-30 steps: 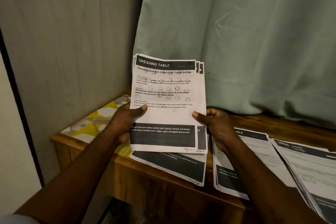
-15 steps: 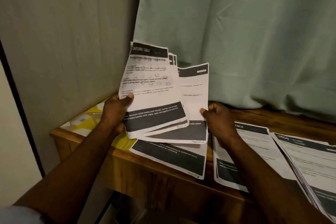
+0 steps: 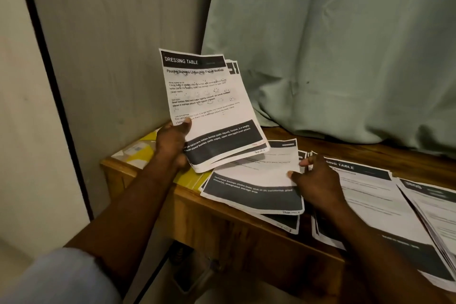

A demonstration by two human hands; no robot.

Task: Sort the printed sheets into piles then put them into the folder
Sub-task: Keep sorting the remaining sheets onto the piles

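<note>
My left hand [image 3: 172, 143] grips a thin stack of printed sheets [image 3: 207, 103], held up and tilted, its top page headed "DRESSING TABLE". My right hand [image 3: 315, 180] pinches the right edge of a single sheet [image 3: 254, 180] that lies low over the leftmost pile [image 3: 283, 223] on the wooden table [image 3: 246, 242]. Right of it lies a second pile [image 3: 370, 195], also headed "DRESSING TABLE". A third pile [image 3: 434, 210] runs off the right edge. A yellow patterned folder [image 3: 140, 153] lies flat at the table's left corner, partly under my left hand.
A pale green curtain [image 3: 333, 57] hangs behind the table. A grey wall panel [image 3: 111, 44] closes the left side. The table's front edge is near my forearms, with dark space below it.
My right hand pulled one sheet out from behind the held stack and lowered it onto the leftmost pile. My left hand kept the rest of the stack raised.
</note>
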